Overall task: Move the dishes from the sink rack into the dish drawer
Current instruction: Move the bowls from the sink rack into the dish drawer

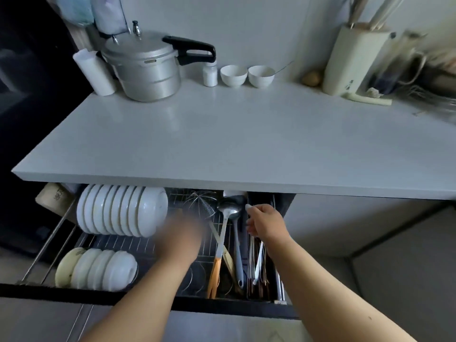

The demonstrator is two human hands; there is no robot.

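1. We look down into the open drawer, pulled out under the counter, across the lower half of the frame.

2. Our right hand sits at lower centre-right, over the drawer's narrow right compartment. Its grip is closed: thumb and fingers pinch the top end of a white spoon.

3. That spoon is the thing in hand. Its long axis runs from the pinch downward in the frame, toward the drawer front, where its lower end lies among the chopsticks. It runs roughly along the compartment's length.

4. We judge the coming move a short lowering and release, since the spoon already lies along the slot; little turning seems needed.

5. Our left hand is at lower centre, over the wire rack section, just left of the ladle. It is motion-blurred, so we cannot tell whether its grip is open or closed, or whether it holds anything.

6. The right hand is the nearer one to the cutlery slot; the left is nearer the plates standing on edge at the left and the bowls below them.

7. The sink rack is not in view, so we cannot tell how many dishes remain.
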